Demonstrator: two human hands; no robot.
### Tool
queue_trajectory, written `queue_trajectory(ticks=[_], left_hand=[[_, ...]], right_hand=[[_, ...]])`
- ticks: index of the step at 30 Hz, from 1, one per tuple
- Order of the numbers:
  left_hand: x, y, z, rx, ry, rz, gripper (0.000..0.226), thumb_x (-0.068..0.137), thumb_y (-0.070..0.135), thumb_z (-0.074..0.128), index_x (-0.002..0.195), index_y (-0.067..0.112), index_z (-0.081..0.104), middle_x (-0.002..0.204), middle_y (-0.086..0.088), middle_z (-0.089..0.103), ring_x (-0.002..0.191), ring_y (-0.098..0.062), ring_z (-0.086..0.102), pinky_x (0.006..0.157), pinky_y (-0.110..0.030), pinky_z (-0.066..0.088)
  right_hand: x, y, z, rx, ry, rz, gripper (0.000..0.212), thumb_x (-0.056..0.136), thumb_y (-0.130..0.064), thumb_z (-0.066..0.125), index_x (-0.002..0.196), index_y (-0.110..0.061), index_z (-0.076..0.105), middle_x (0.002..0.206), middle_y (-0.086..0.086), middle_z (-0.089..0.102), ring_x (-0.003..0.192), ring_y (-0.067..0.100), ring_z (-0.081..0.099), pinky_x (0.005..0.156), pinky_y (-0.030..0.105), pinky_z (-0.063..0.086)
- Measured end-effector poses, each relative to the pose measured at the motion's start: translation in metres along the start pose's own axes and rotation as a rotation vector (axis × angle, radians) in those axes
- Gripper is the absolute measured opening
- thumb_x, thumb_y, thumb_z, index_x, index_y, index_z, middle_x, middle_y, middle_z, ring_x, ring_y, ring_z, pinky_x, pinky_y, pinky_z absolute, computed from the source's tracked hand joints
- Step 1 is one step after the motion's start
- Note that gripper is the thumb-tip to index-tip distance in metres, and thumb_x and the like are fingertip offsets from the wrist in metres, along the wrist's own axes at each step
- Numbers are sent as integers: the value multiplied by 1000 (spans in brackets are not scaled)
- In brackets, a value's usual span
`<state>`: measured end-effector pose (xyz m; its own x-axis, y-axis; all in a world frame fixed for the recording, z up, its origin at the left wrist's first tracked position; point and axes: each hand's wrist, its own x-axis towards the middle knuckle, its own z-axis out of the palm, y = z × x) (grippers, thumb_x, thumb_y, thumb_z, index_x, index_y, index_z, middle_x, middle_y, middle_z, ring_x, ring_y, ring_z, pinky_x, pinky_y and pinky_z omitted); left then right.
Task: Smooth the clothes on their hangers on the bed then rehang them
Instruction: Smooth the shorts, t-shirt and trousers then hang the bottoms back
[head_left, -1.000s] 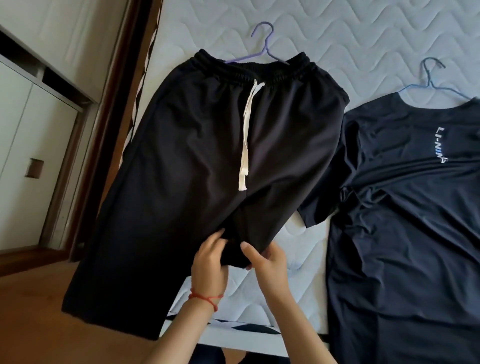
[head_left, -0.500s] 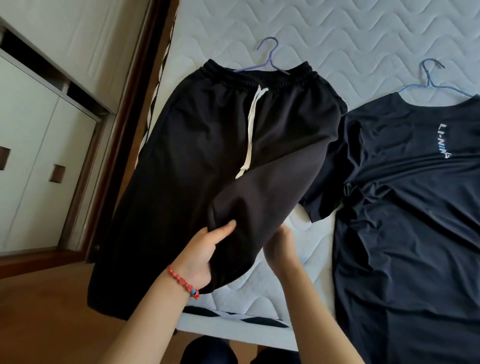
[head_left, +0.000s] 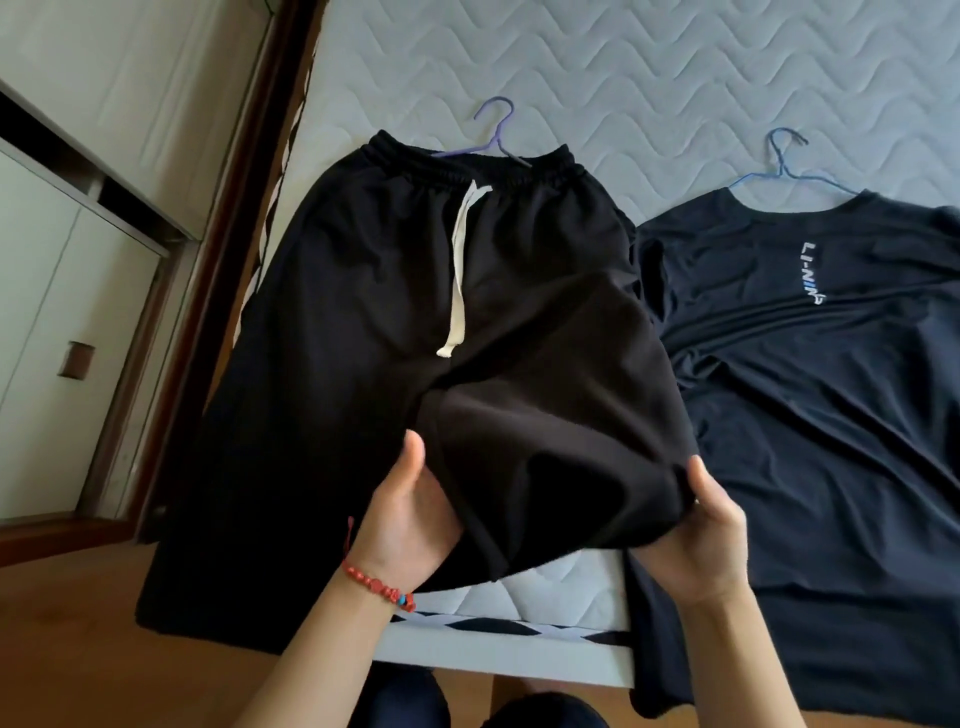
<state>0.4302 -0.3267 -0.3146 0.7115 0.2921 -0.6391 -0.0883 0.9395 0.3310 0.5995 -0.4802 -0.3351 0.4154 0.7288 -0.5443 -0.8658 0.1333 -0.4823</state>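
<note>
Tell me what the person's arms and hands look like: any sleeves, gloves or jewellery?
Both forearms are bare, with no sleeves in view, and both hands are bare too, without gloves. The left hand has a red beaded bracelet round its wrist, with one small blue bead and a thin red cord end trailing beside it. The right hand wears nothing: no ring, watch or bracelet shows.

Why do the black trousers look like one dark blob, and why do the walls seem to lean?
Head view: soft daylight brightens the quilted mattress, so the black trousers lose nearly all fold detail, though the white drawstring stands out. The wide-angle lens tilts and bends the wardrobe and the bed frame. Both hands' edges, left hand and right hand, look slightly soft.
</note>
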Motion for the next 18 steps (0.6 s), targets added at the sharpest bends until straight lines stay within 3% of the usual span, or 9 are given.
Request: queue_trajectory(ticks=[1,3,5,8,11,13,14,16,18], left_hand=[[2,-11,-2,77,-3,-10,77,43,56,83,107,16,70,113,2,69,106,-10,64,87,-21,53],[2,-33,-1,401,32,48,80,39,54,86,110,21,63,106,15,70,102,6,61,84,-9,49],[2,-53,-2,790,60,180,54,59,30,83,105,33,53,103,21,65,99,15,58,78,0,42],[-1,-58,-7,1034,204,304,29,75,17,73,89,38,58,96,21,65,103,-1,62,76,-1,43],[-18,-46,-6,875,23,86,21,76,20,69,94,31,65,96,16,72,100,-3,65,82,-15,48],[-30,-36,-2,484,-78,-106,28,75,24,61,102,18,68,96,5,74,93,-11,68,77,-20,54],[-33,-32,-4,313,-97,-174,31,77,26,56,103,13,69,94,0,75,89,-14,70,74,-22,56],[-32,-28,-12,136,-66,-232,37,79,32,49,104,13,69,95,-5,74,90,-21,70,81,-30,54],[-30,-33,-30,192,8,-280,48,80,48,39,105,17,67,95,-7,73,98,-26,65,88,-38,44]], right_hand=[[-3,-3,-2,8,-18,-19,48,101,-21,24,139,9,26,144,30,32,136,40,28,115,46,11],[-3,4,0,-4,-163,48,45,91,-17,50,130,5,44,130,28,51,124,41,46,106,48,36],[-10,1,1,-110,-197,99,62,67,-18,77,124,-6,53,119,19,61,111,37,58,88,44,50],[-19,-3,8,-408,-180,112,83,49,-20,89,124,-26,53,118,7,65,108,28,63,77,39,55],[-26,-9,21,-650,-96,106,70,46,-28,85,110,-36,59,97,-3,72,82,18,71,55,32,57],[-27,-13,33,-667,-67,54,45,55,-20,74,98,-21,61,68,1,68,46,16,62,35,21,46],[-28,-13,39,-595,-29,9,33,60,-16,69,92,-14,61,59,0,64,38,13,56,32,17,42],[-24,-5,37,-321,98,-59,12,75,-20,59,79,-13,68,61,-2,67,47,9,62,42,16,49],[-24,20,27,-85,204,-16,37,80,-44,51,80,-16,75,83,0,74,74,11,70,64,22,57]])
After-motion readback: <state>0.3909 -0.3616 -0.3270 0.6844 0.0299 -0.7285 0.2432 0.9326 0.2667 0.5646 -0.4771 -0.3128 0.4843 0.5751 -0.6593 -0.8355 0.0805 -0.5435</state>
